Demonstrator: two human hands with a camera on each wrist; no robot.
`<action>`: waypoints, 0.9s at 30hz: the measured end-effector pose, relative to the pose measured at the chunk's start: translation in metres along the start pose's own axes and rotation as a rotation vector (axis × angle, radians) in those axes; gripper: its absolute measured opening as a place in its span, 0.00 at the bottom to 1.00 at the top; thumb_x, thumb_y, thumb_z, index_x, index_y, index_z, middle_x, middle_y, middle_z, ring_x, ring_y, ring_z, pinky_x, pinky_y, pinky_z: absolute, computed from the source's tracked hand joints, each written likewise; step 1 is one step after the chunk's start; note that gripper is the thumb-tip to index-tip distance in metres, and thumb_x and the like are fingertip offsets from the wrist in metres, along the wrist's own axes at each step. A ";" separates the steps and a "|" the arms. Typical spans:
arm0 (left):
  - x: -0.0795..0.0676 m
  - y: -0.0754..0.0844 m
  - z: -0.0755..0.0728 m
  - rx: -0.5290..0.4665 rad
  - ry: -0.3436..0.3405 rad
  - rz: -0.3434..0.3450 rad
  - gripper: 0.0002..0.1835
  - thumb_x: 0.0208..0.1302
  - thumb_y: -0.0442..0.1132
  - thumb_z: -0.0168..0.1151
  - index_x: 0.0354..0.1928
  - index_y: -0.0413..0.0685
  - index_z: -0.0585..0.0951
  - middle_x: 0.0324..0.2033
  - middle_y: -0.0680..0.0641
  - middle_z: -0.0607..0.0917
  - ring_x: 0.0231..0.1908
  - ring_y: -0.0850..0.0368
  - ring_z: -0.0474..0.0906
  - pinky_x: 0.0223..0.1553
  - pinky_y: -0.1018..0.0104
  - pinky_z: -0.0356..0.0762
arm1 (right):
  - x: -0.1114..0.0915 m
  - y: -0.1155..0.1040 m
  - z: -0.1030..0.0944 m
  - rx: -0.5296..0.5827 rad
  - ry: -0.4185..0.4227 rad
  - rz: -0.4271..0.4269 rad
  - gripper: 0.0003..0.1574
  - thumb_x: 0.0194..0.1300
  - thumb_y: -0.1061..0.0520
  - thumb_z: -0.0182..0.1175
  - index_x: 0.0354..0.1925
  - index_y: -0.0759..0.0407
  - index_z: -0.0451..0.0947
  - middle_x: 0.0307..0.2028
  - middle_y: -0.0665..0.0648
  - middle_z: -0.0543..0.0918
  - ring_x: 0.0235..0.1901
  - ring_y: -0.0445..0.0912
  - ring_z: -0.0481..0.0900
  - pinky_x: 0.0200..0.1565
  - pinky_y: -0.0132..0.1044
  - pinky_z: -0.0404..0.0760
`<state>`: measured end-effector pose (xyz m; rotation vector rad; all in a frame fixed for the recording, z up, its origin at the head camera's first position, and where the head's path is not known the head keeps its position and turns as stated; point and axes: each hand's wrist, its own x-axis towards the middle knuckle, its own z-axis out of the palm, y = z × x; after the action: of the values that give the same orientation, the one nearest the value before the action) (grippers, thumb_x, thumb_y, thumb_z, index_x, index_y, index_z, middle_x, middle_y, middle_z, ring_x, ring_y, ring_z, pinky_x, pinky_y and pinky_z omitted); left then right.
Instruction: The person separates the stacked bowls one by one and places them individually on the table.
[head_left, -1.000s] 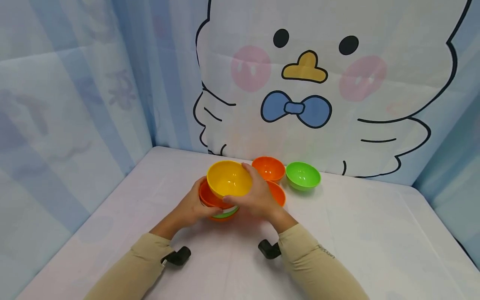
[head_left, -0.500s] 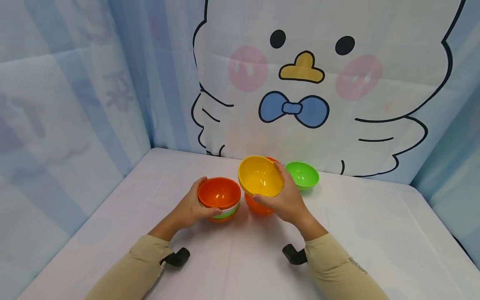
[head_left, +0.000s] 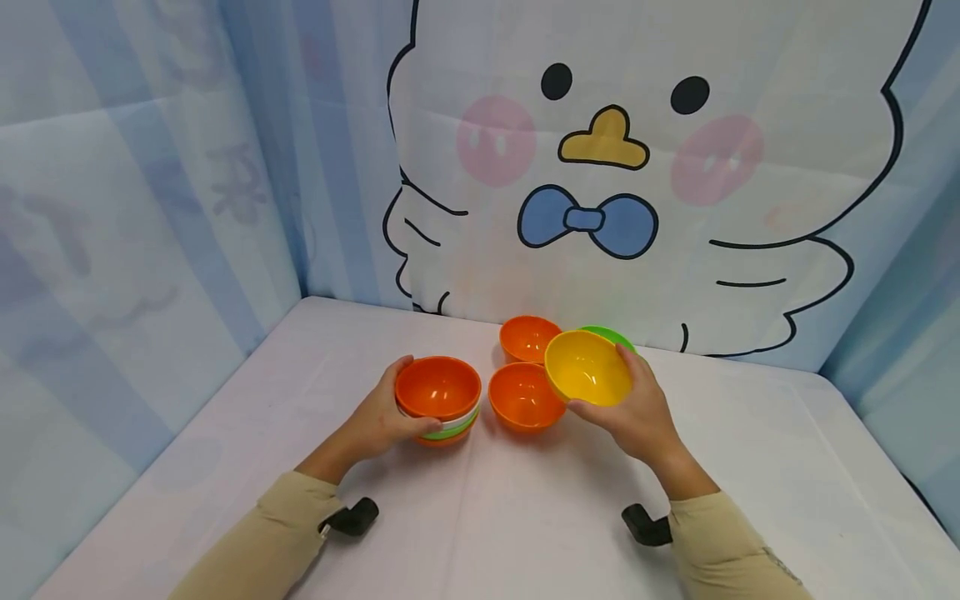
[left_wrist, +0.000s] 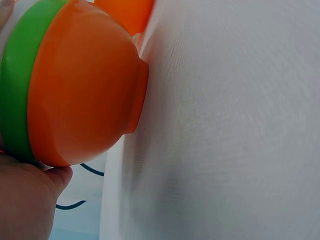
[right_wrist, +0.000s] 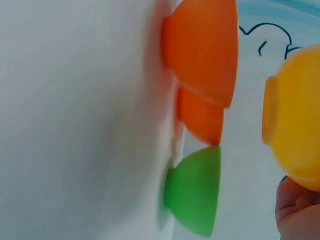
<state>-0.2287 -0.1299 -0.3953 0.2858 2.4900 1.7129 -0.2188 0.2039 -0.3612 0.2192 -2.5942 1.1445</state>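
My left hand [head_left: 381,418] grips a nested stack of bowls at its left side, thumb across the front. An orange bowl [head_left: 438,388] tops the stack, with white and green [left_wrist: 20,75] rims under it and another orange bowl [left_wrist: 87,85] at the bottom, its foot at the table. Held up in the air by my right hand [head_left: 637,412] is a yellow bowl [head_left: 587,368], pinched at its right side between thumb and fingers. In the right wrist view the yellow bowl [right_wrist: 299,117] hangs well above the table surface.
Just right of the stack stands a single orange bowl [head_left: 527,397], with another orange bowl [head_left: 529,338] behind it. A green bowl [head_left: 609,335] stands at the back, partly hidden by the yellow one. A printed curtain [head_left: 480,250] borders the white table [head_left: 480,533].
My right hand has lifted the yellow bowl off the stack and carried it rightward, past the front orange bowl. My left hand stays on the stack, whose orange top bowl is now uncovered.
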 end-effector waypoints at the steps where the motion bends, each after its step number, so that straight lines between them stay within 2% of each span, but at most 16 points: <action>1: 0.000 0.000 0.000 0.000 0.000 -0.003 0.59 0.36 0.52 0.75 0.67 0.50 0.47 0.59 0.49 0.64 0.56 0.51 0.62 0.50 0.55 0.70 | -0.001 0.003 -0.001 -0.018 0.004 0.016 0.64 0.41 0.35 0.68 0.66 0.59 0.48 0.59 0.62 0.59 0.50 0.54 0.64 0.43 0.54 0.74; 6: -0.001 0.000 0.000 0.001 0.002 -0.014 0.59 0.36 0.51 0.75 0.67 0.51 0.47 0.59 0.48 0.64 0.56 0.51 0.62 0.50 0.55 0.70 | -0.007 0.016 -0.005 -0.062 -0.007 0.088 0.65 0.42 0.33 0.66 0.66 0.60 0.47 0.60 0.63 0.57 0.49 0.53 0.64 0.44 0.56 0.72; 10: 0.000 0.000 0.000 -0.001 0.002 -0.008 0.59 0.35 0.52 0.75 0.67 0.51 0.47 0.58 0.48 0.64 0.56 0.51 0.62 0.49 0.55 0.70 | -0.007 0.027 -0.006 -0.060 -0.032 0.094 0.65 0.43 0.34 0.66 0.66 0.63 0.46 0.61 0.65 0.56 0.51 0.59 0.62 0.47 0.55 0.70; 18: 0.000 0.000 0.001 0.003 0.001 -0.003 0.60 0.34 0.52 0.75 0.67 0.49 0.47 0.59 0.48 0.64 0.56 0.51 0.62 0.49 0.55 0.70 | -0.009 0.040 -0.009 -0.097 -0.086 0.150 0.67 0.42 0.33 0.66 0.66 0.65 0.44 0.62 0.68 0.54 0.53 0.60 0.60 0.50 0.58 0.65; 27: 0.000 0.000 0.001 0.007 0.004 -0.010 0.59 0.35 0.51 0.75 0.67 0.51 0.47 0.59 0.48 0.64 0.56 0.51 0.62 0.50 0.55 0.69 | -0.009 0.049 -0.008 -0.085 -0.142 0.190 0.69 0.41 0.33 0.66 0.66 0.67 0.43 0.62 0.69 0.54 0.55 0.60 0.59 0.52 0.58 0.62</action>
<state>-0.2289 -0.1291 -0.3954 0.2705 2.4965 1.7025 -0.2209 0.2431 -0.3926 0.0370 -2.8326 1.1124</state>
